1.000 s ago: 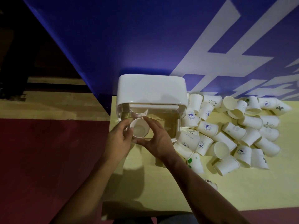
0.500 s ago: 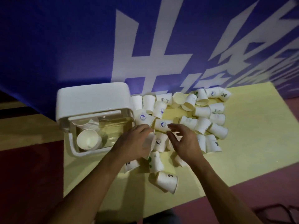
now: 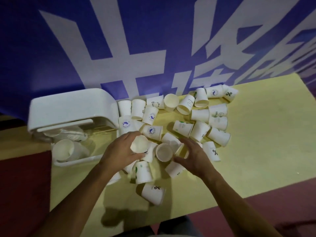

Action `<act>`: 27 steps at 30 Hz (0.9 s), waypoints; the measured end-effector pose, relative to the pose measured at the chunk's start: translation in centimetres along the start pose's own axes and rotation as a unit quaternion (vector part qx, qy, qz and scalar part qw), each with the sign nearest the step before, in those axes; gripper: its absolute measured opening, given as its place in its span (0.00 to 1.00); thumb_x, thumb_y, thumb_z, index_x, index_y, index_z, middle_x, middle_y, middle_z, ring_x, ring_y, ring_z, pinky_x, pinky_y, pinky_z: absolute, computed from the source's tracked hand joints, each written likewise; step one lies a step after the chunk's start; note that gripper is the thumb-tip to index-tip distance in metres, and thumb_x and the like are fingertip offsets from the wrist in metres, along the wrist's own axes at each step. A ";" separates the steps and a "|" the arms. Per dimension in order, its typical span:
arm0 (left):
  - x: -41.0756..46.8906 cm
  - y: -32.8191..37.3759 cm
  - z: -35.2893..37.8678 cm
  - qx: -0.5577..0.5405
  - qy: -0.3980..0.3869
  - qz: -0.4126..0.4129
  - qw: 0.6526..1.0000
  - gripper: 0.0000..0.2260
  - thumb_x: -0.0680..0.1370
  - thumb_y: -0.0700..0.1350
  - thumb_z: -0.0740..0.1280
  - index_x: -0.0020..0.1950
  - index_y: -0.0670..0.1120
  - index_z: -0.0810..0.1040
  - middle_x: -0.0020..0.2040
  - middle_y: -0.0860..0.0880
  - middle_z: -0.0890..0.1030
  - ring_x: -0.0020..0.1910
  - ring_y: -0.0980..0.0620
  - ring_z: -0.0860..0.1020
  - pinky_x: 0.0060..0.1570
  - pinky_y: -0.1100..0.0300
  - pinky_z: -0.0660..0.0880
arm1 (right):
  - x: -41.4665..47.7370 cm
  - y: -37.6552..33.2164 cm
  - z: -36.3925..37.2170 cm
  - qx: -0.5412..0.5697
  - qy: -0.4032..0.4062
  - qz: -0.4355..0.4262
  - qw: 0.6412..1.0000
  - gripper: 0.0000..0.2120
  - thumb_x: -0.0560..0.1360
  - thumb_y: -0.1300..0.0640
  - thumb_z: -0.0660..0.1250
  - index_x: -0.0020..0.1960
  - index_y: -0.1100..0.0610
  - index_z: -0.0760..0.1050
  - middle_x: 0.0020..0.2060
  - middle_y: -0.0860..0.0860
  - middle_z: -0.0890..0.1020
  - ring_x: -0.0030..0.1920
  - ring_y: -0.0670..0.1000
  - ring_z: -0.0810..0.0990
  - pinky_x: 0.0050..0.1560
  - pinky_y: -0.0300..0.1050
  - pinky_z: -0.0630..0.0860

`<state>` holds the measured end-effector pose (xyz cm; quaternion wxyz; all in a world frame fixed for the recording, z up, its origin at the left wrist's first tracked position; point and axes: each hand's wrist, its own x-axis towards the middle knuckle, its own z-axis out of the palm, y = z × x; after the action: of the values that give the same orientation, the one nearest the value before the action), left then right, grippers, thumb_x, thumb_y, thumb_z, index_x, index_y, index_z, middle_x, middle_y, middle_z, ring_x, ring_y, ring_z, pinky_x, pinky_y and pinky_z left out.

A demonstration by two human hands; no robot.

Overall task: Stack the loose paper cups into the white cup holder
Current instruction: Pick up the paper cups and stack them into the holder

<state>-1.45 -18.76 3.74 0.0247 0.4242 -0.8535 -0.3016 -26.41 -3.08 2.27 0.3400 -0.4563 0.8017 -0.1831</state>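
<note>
The white cup holder [image 3: 71, 106] stands at the far left of the yellow table [image 3: 256, 134], close against the blue banner [image 3: 171, 40] with big white characters. In its low front part lies one cup [image 3: 64, 149] on its side, the mouth turned toward the near side. Behind it there are more cups, but they are blurred and I cannot count them.

Just to the right of the holder, the loose paper cups [image 3: 200, 130] lie in a wide heap, most of them on their sides, touching and crossing each other. Some have a blue round mark, some a percent sign.

The left hand [image 3: 119, 151] is curled round a plain cup [image 3: 139, 145] at the near left of the heap, with the mouth facing up. The right hand [image 3: 193, 154] is beside a second cup [image 3: 164, 152], with bent fingers and the thumb near its rim. I cannot tell whether it really holds it.

Both hands and forearms cover several cups under them. One cup with a percent sign [image 3: 153, 194] lies alone nearest the front edge. Left of the table is a red floor [image 3: 22, 185].
</note>
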 end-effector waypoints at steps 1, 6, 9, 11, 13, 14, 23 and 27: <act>-0.3 0.6 -0.2 -0.052 0.024 -0.032 0.998 0.36 0.68 0.61 0.79 0.72 0.56 0.71 0.66 0.59 0.75 0.62 0.56 0.74 0.58 0.56 0.73 | 0.6 -0.1 0.5 -0.009 -0.015 -0.020 1.000 0.42 0.67 0.42 0.80 0.76 0.51 0.69 0.72 0.49 0.72 0.71 0.52 0.70 0.70 0.48 0.69; -1.6 2.6 0.4 -0.191 0.103 -0.086 0.972 0.36 0.70 0.68 0.74 0.74 0.58 0.68 0.72 0.57 0.73 0.69 0.56 0.71 0.67 0.54 0.72 | 3.5 -0.3 3.3 -0.133 -0.058 -0.120 0.982 0.50 0.60 0.35 0.80 0.76 0.49 0.66 0.73 0.46 0.70 0.73 0.53 0.66 0.72 0.57 0.66; -2.3 3.7 0.9 -0.214 0.116 -0.111 0.964 0.34 0.71 0.64 0.74 0.73 0.59 0.67 0.70 0.58 0.74 0.68 0.58 0.72 0.65 0.55 0.75 | 4.3 0.1 4.4 -0.180 -0.062 -0.150 0.970 0.48 0.61 0.34 0.78 0.75 0.48 0.68 0.73 0.45 0.71 0.74 0.53 0.63 0.73 0.57 0.61; -2.9 4.0 1.3 -0.216 0.132 -0.115 0.961 0.32 0.72 0.59 0.77 0.72 0.58 0.68 0.68 0.59 0.75 0.66 0.59 0.73 0.64 0.53 0.76 | 4.3 0.6 4.7 -0.184 -0.047 -0.172 0.967 0.43 0.61 0.35 0.78 0.72 0.50 0.71 0.70 0.46 0.74 0.73 0.54 0.66 0.72 0.60 0.63; -3.5 3.8 1.4 -0.224 0.144 -0.124 0.956 0.32 0.71 0.58 0.78 0.71 0.57 0.69 0.67 0.59 0.76 0.65 0.60 0.73 0.64 0.52 0.76 | 4.1 0.9 4.7 -0.161 -0.026 -0.190 0.968 0.40 0.62 0.36 0.77 0.69 0.51 0.74 0.66 0.47 0.78 0.71 0.55 0.70 0.69 0.62 0.67; -3.7 3.5 1.3 -0.232 0.148 -0.133 0.952 0.32 0.70 0.59 0.79 0.71 0.57 0.70 0.67 0.59 0.76 0.65 0.59 0.73 0.63 0.52 0.76 | 3.9 0.8 4.5 -0.143 -0.017 -0.192 0.971 0.40 0.62 0.35 0.77 0.69 0.52 0.73 0.65 0.48 0.79 0.69 0.55 0.72 0.67 0.63 0.69; -7.5 0.5 -2.4 -0.265 0.201 -0.125 0.935 0.29 0.73 0.61 0.74 0.71 0.58 0.70 0.67 0.61 0.75 0.66 0.58 0.74 0.62 0.57 0.76 | 1.9 -6.4 -0.5 0.024 0.059 -0.179 0.982 0.43 0.67 0.33 0.76 0.74 0.50 0.69 0.64 0.45 0.76 0.61 0.46 0.73 0.62 0.48 0.71; -9.6 -1.6 -5.2 -0.273 0.236 -0.119 0.925 0.30 0.71 0.58 0.78 0.70 0.56 0.72 0.67 0.61 0.76 0.68 0.58 0.73 0.62 0.61 0.74 | 1.0 -12.3 1.0 0.069 0.050 -0.200 0.976 0.39 0.67 0.34 0.77 0.71 0.50 0.70 0.63 0.42 0.76 0.60 0.44 0.74 0.60 0.47 0.74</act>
<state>7.40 -15.01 9.17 0.3046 0.5583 -0.6509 -0.4145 -18.54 -10.24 8.66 0.2871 -0.5731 0.6953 -0.3252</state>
